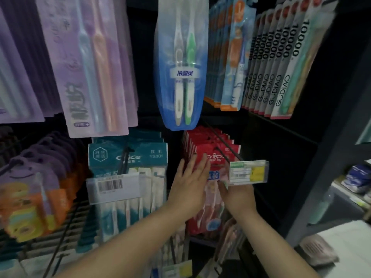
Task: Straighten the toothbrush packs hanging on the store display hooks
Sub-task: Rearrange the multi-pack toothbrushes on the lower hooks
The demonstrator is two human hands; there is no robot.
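We lay our left hand point(189, 182) flat, fingers straight and spread, against the left side of the row of red plastic toothbrush packs point(215, 157) hanging on a black wire hook point(224, 145), while our right hand point(237, 194) sits at the packs' right side just under the clear price-tag holder with its white and yellow label point(248, 172), its fingers hidden, so we cannot tell its grip. Just left hang teal toothbrush packs point(128, 155) behind a barcode tag point(110, 185), and above hangs a blue blister pack with a white and a green toothbrush point(180, 77).
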